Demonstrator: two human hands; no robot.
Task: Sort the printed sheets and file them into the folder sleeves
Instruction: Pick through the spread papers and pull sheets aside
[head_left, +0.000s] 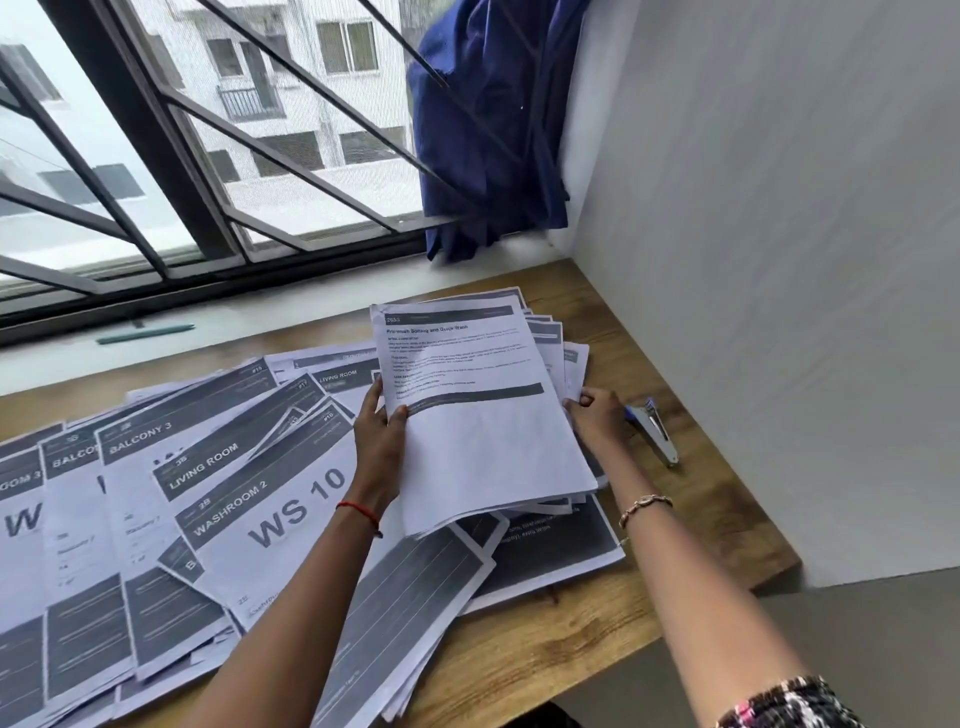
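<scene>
As left hand (378, 441) and right hand (598, 422) hold stack (488, 431), sheet (291, 519) reads "WS 10".

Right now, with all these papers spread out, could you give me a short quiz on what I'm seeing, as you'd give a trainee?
1. True or false: the left hand and the right hand both hold the stack of sheets.
2. What lies on the table just to the right of the right hand? A) scissors B) stapler C) mug
3. Fill in: the sheet headed WASHROOM 2 bears the large print "WS __".
Key: 1 true; 2 B; 3 10.
</scene>
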